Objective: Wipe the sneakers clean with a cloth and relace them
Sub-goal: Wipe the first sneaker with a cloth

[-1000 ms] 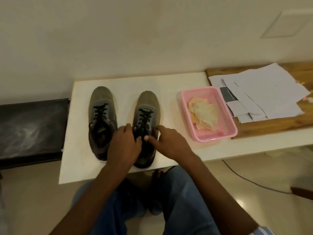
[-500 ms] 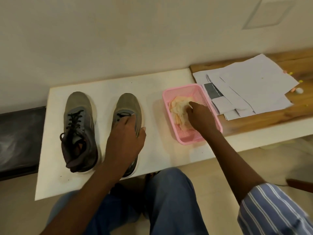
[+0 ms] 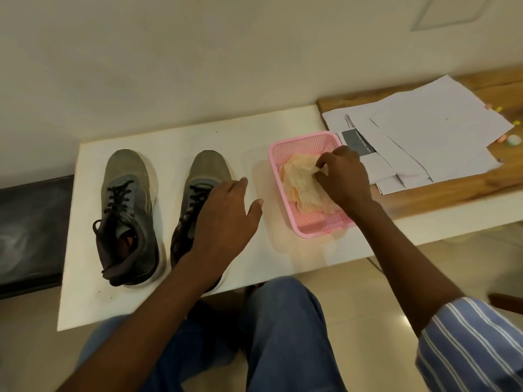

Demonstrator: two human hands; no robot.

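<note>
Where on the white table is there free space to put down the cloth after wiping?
The white table is bare between the right sneaker and the pink basket, though the left hand hangs over that strip. Bare too: behind both sneakers, along the wall. The gap between the left sneaker and its mate is narrow. Papers crowd the right.

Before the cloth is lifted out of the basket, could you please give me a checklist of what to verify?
1. Right hand pinches the cloth: ok.
2. Cloth clear of the pink basket: not ok, it lies inside.
3. Left hand steadies the right sneaker: ok, resting on it.
4. Left sneaker upright on the white table: ok.
5. Cloth damp: cannot tell.
6. Papers clear of the basket: cannot tell; they lie close beside it.
</note>
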